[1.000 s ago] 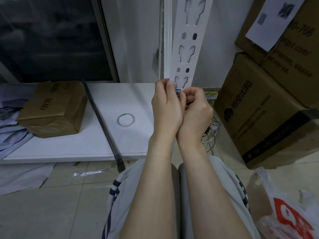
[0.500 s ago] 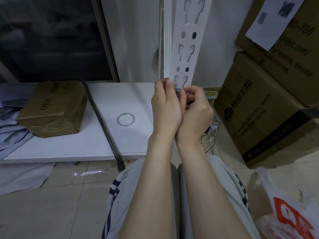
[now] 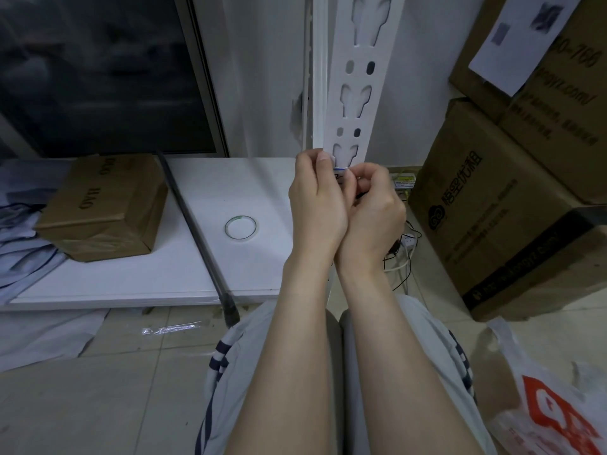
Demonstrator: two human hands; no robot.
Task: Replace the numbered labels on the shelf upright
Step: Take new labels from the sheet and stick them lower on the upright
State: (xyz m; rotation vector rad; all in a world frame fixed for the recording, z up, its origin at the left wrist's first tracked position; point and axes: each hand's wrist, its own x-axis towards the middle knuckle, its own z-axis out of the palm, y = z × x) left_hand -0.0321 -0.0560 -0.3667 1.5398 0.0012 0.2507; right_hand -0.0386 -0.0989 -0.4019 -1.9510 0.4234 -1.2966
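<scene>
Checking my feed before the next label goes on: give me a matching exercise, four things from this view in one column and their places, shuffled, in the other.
Things
1. round roll of clear tape
2. small brown cardboard box
3. white-and-orange plastic bag
4. small blue-edged label

Places
A. on the tiled floor, lower right
B. between left hand and right hand, on the white slotted shelf upright
C. left part of the flat white board
D. on that board, right of the black rod

Pairs: 1-D, 2-C, 3-A, 4-B.
</scene>
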